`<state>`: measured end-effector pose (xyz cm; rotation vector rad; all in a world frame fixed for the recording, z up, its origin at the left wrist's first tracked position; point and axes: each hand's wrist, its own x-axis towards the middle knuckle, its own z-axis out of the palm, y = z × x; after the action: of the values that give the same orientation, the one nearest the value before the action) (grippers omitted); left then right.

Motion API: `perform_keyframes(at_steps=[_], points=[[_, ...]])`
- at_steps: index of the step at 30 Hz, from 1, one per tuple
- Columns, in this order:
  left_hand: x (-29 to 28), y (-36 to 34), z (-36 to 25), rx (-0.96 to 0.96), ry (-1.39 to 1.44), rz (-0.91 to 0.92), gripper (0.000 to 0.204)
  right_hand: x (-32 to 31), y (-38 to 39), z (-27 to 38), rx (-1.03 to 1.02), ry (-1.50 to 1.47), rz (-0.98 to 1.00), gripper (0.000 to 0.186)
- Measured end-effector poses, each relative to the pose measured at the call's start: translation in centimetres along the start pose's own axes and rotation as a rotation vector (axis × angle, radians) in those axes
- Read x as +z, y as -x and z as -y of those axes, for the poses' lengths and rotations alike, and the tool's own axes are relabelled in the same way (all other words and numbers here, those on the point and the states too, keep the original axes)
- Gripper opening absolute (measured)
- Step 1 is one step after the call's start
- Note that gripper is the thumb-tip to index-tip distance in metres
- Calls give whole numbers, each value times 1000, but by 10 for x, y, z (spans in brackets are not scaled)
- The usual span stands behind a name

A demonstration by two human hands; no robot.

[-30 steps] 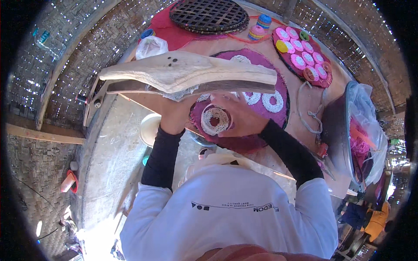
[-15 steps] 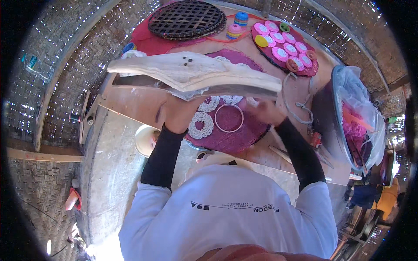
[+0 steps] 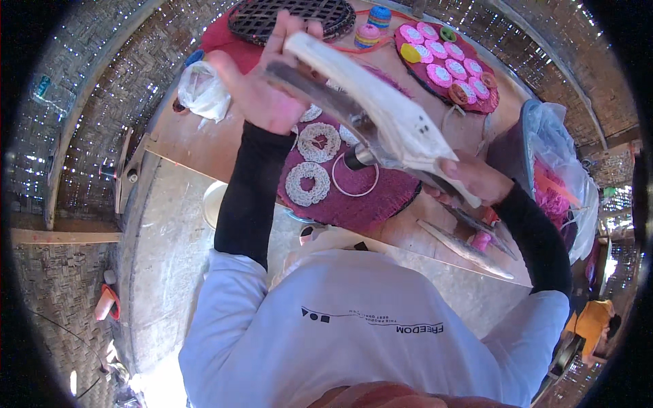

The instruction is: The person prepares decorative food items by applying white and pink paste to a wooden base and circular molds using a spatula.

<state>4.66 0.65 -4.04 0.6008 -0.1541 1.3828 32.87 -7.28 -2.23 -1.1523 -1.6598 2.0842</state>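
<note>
My left hand (image 3: pixel 272 98) has its fingers spread, palm showing, beside and partly behind the upper left end of a long wooden tool (image 3: pixel 371 102); I cannot tell if they touch. The tool has a pale top, a darker underside and a metal cylinder (image 3: pixel 360 156) hanging below. My right hand (image 3: pixel 476 177) grips its lower right end. Beneath it, a magenta round mat (image 3: pixel 360 211) holds white crocheted rings (image 3: pixel 303 194) and a thin pale hoop (image 3: pixel 350 192).
A bagged white item (image 3: pixel 204 92), dark woven trays (image 3: pixel 248 24), yarn cones (image 3: pixel 379 20) and pink crochet rounds (image 3: pixel 411 34) lie behind. A tub with plastic (image 3: pixel 571 194) and long tools (image 3: pixel 462 248) are at right. Another person in yellow (image 3: pixel 588 326) is at lower right.
The wooden tool has turned from level to diagonal, left end higher. My left hand has risen and opened; my right hand has moved right with the tool's end.
</note>
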Motion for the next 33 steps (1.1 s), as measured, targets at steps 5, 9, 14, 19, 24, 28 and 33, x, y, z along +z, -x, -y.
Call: perform_keyframes(at_steps=[5,9,14,19,24,28,33], points=[[-24,18,13,-199,126,78,49,-1,-24,-11,317,-2,75,65],[-52,28,11,-182,205,36,36,0,-41,-20,321,135,36,67],[-60,34,5,-139,182,-1,31,12,-50,-28,156,424,-149,68],[-69,45,14,-10,204,-191,23,18,-40,-9,278,360,-97,67],[-67,48,34,26,269,-265,23,10,-26,5,386,376,-113,67],[-76,44,38,-26,373,-130,23,0,-23,6,419,572,-193,69],[-85,40,26,-47,236,-67,25,7,-37,7,366,761,-278,72]])
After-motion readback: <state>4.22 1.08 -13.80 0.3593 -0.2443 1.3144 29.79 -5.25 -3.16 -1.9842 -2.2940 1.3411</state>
